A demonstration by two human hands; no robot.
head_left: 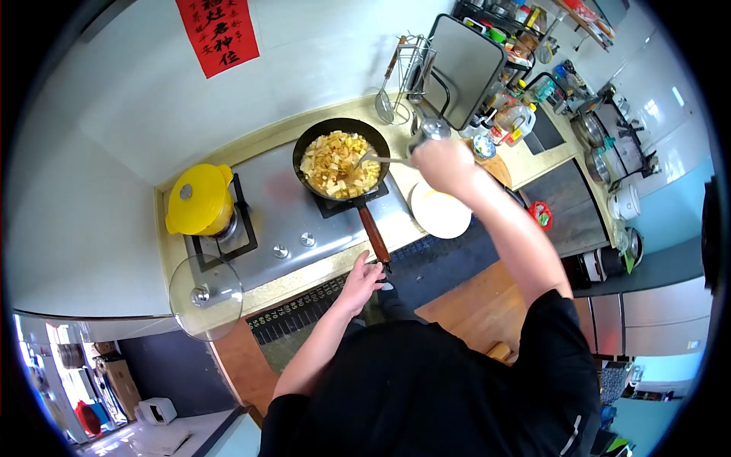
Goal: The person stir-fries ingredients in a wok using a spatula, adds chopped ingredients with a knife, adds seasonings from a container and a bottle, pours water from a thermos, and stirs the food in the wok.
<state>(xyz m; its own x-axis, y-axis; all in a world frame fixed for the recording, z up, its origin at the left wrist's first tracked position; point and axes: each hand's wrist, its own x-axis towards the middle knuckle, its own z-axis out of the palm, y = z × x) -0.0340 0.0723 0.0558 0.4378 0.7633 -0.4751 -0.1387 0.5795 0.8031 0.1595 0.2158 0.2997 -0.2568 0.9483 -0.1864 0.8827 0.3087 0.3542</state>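
A dark frying pan with a brown wooden handle sits on the right burner. Chopped, browned pale food fills it. My right hand is closed around the grip of a metal spatula, whose head rests in the food and is partly covered by it. Close to the end of the pan handle is my left hand, fingers apart and not wrapped around it; whether it touches the handle I cannot tell. A white plate lies on the counter below my right forearm.
On the left burner stands a yellow lidded pot. A glass lid lies at the counter's front left edge. Behind my right hand are a wire utensil rack, an upright board and an oil bottle.
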